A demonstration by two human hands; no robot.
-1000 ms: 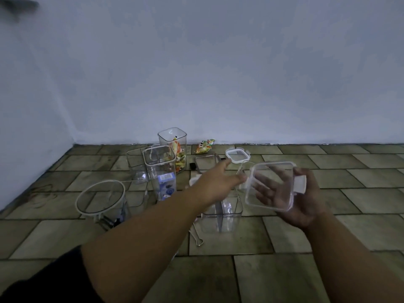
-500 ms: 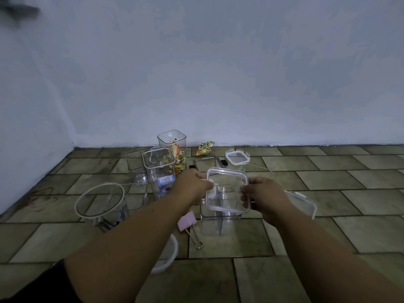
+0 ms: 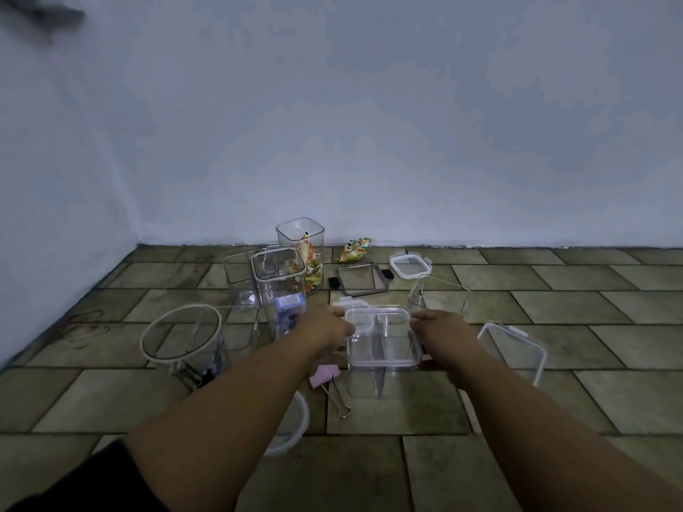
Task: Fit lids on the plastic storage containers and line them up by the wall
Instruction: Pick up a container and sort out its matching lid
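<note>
A clear square lid [image 3: 382, 336] lies on top of a clear divided container [image 3: 373, 380] standing on the tiled floor. My left hand [image 3: 325, 327] grips the lid's left edge and my right hand [image 3: 441, 327] grips its right edge. Open clear containers stand behind: a tall one with colourful packets [image 3: 301, 234], one with a blue box inside [image 3: 279, 279], another [image 3: 238, 279] to its left and one [image 3: 439, 297] behind my right hand. A round-lidded jar [image 3: 181, 336] stands at left.
Loose lids lie about: a white-rimmed one [image 3: 410, 266], a dark-clipped one [image 3: 360, 280], a larger one [image 3: 513, 349] at right and a round one [image 3: 294, 426] under my left forearm. A pink binder clip [image 3: 325, 376] and a snack packet [image 3: 353, 249] lie on the floor. The wall [image 3: 369, 142] is behind.
My right hand brought the lid from the air at right over the divided container; both hands now hold its edges as it rests on the container's top.
</note>
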